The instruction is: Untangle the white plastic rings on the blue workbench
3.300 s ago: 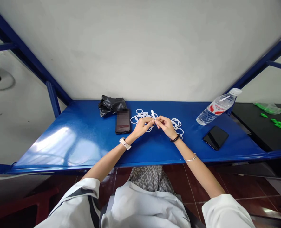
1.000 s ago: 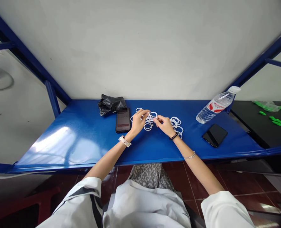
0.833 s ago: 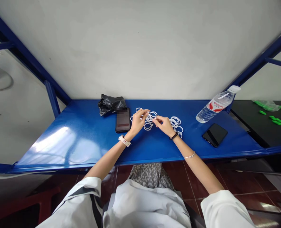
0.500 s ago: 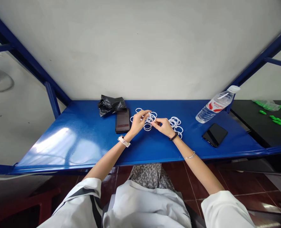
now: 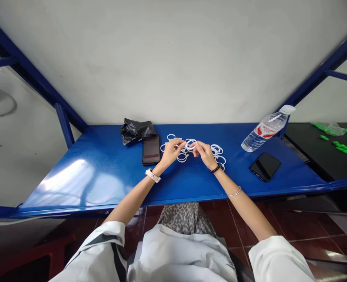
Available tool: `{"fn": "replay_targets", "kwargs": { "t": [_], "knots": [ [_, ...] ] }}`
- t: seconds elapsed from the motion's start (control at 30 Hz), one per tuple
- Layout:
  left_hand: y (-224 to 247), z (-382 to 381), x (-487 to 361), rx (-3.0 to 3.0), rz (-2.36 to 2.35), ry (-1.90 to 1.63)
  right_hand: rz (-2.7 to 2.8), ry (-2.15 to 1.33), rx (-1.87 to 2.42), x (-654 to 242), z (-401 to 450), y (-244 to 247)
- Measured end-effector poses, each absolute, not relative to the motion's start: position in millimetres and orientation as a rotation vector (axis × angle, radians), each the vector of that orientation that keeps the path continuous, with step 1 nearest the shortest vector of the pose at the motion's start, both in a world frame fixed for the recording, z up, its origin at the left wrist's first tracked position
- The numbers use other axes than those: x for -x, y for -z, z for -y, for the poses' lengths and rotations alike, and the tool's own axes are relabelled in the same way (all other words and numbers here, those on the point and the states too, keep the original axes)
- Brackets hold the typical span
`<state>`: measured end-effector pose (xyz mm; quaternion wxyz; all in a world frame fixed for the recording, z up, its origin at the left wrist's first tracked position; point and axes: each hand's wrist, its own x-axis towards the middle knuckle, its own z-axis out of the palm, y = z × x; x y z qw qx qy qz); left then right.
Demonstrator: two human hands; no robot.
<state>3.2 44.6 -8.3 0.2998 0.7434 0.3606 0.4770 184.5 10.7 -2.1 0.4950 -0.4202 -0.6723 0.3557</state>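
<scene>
Between my two hands is a thin white ring (image 5: 190, 140), possibly two overlapping rings. My left hand (image 5: 171, 152) pinches its left side, with thumb and forefinger together. At its right side my right hand (image 5: 205, 153) is closed, the fingertips pressed on the band. More white rings lie around and partly under my left hand, among them a ring (image 5: 171, 137) behind it and a ring (image 5: 182, 157) in front. A heap of white rings (image 5: 217, 149) sits beside my right hand, partly hidden by it.
A phone with a lit screen (image 5: 151, 150) lies left of my left hand, near a crumpled black plastic bag (image 5: 136, 130). On the right are a tilted water bottle (image 5: 264, 129) and a dark phone (image 5: 265, 167). The blue table (image 5: 109, 164) meets the wall.
My right hand has turned and drawn slightly right and up. The ring between the hands now shows more openly, raised over the others. My left hand has barely moved.
</scene>
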Motion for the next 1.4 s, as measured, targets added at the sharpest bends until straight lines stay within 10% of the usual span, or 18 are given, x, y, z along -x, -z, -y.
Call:
{"fn": "replay_targets", "kwargs": {
  "t": [1.4],
  "knots": [
    [5,-43,-5,-1.516,-0.794,-1.232,1.897,-0.787,1.035,-182,-13,9]
  ]
}}
